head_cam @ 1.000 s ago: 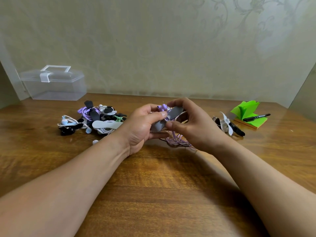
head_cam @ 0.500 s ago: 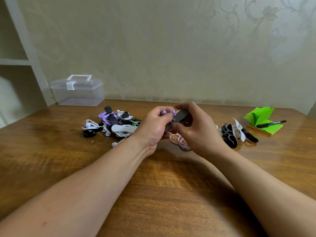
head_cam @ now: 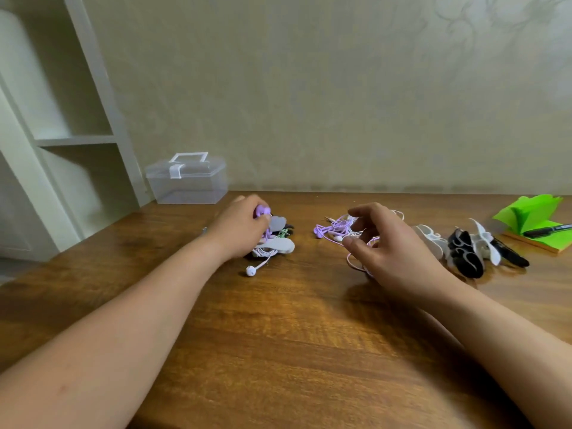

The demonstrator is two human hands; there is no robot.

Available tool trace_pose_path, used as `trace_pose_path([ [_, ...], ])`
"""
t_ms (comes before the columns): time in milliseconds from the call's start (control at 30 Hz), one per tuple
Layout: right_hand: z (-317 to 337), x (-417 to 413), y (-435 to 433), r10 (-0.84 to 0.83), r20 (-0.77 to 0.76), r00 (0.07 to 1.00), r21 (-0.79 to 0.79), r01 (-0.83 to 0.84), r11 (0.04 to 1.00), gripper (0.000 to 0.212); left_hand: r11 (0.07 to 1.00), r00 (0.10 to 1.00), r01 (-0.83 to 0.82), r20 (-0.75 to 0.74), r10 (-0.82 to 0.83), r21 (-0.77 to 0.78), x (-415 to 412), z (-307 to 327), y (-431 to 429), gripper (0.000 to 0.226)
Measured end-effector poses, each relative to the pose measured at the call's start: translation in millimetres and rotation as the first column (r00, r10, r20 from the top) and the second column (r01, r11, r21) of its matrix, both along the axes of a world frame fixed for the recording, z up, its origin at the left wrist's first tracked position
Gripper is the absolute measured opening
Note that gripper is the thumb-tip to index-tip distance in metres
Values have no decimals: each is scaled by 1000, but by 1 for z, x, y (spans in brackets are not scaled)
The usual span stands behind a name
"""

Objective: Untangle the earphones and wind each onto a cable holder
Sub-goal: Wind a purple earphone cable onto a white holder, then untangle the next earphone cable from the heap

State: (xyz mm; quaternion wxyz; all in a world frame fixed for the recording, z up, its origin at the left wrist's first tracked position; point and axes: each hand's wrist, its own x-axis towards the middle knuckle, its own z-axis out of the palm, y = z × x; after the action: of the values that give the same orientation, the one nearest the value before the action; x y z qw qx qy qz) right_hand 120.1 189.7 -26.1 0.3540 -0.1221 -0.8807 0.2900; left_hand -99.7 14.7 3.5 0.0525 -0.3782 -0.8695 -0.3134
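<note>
My left hand is curled around a grey cable holder wound with purple earphones, held down on the pile of wound holders. A white earbud trails out of that pile toward me. My right hand hovers with fingers spread over a loose tangle of purple and pink earphones on the wooden table. Part of the tangle is hidden under that hand. Empty holders lie to the right: a white one and a black one.
A clear plastic box with a white handle stands at the back left against the wall. A white shelf unit borders the table's left side. A green sticky-note pad with a black marker lies at the far right.
My hands have parted. The left has carried the wound grey holder left onto the pile; the right has let go and moved over the loose tangle. The view has swung left.
</note>
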Motion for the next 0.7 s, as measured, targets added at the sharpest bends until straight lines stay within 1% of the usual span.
trace_pose_path([
  [67, 0, 0, 1, -3, 3, 1000, 5, 3, 1000, 39, 1000, 999, -16, 44, 15, 11, -12, -10, -6, 22],
  [133, 1, 1, 2, -12, -3, 1000, -2, 12, 1000, 37, 997, 995, -12, 99, 5, 73, -18, -16, -9, 43],
  [167, 1, 1, 3, -15, -3, 1000, -6, 15, 1000, 36, 996, 995, -17, 100, 9, 84, -18, -17, -9, 51],
  [333, 0, -1, 3, -15, 16, 1000, -4, 15, 1000, 35, 991, 994, -31, 106, 17, 129, -17, -19, -9, 63],
  [400, 0, -1, 3, -14, 27, 1000, -8, 15, 1000, 34, 992, 995, -26, 101, 13, 122, -16, -20, -8, 58],
  [433, 0, -1, 4, -13, 23, 1000, -15, 13, 1000, 34, 989, 995, -37, 93, 24, 143, -16, -21, -7, 54],
  [500, 1, 1, 3, -11, 7, 1000, -30, 11, 999, 33, 961, 996, -89, 33, 84, 263, -13, -17, -8, 49],
  [533, 2, 1, 2, -10, -7, 1000, -33, 10, 999, 32, 929, 991, -115, -22, 131, 351, -11, -14, -11, 45],
  [600, 6, 2, 4, -31, -51, 998, -57, 28, 998, 26, 853, 970, -111, -130, 204, 510, 3, -6, -10, 33],
  [667, 8, 4, 11, -87, -93, 992, -80, 79, 994, 21, 807, 966, -46, -180, 187, 589, 24, 3, -1, 24],
  [700, 8, 2, 14, -116, -114, 987, -98, 105, 990, 19, 806, 970, -6, -194, 150, 591, 34, 7, 5, 21],
])
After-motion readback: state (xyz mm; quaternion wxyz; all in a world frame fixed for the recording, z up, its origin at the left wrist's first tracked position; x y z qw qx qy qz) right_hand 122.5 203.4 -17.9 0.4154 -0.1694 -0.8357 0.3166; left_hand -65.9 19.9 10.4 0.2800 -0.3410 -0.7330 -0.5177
